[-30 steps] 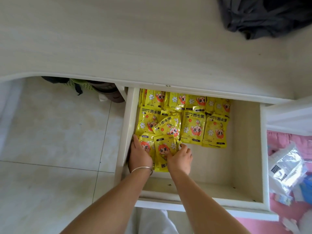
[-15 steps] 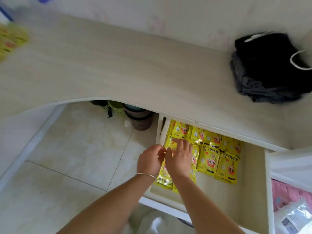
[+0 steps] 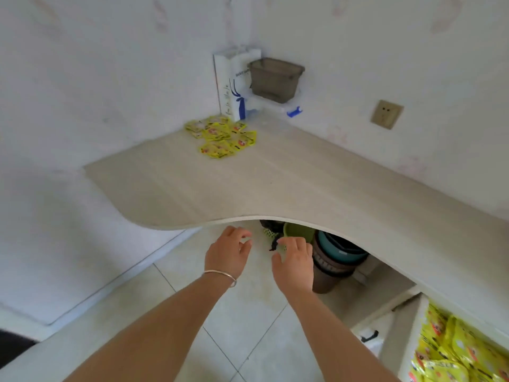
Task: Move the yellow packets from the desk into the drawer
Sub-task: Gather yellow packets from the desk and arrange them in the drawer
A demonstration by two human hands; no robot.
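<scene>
— So, from the head camera, where are the hands?

— Both are out in front of the desk (image 3: pixel 275 186), just below its curved front edge, over the tiled floor (image 3: pixel 248 321). The left hand (image 3: pixel 226 255) has a thin bangle (image 3: pixel 220 275) at the wrist; its fingers are loosely curled and hold nothing. The right hand (image 3: pixel 295 264) is beside it, apart from it, fingers spread and slightly bent, also holding nothing.

— And the yellow packets?

— A loose cluster of yellow packets (image 3: pixel 221 136) lies at the far corner of the desk, well apart from both hands. Just behind the cluster, against the wall, stands a white carton with blue print (image 3: pixel 230 86), and next to that a smoky grey plastic box (image 3: pixel 275 78).

— The drawer?

— The drawer (image 3: pixel 413 334) is open under the right end of the desk, at the lower right edge of the view. More packets in the drawer (image 3: pixel 451 351) overlap one another inside it.

— Anything under the desk?

— Stacked basins (image 3: pixel 338 257) on the floor, just past the right hand. A wall socket (image 3: pixel 386 114) sits above the desk on the right.
</scene>
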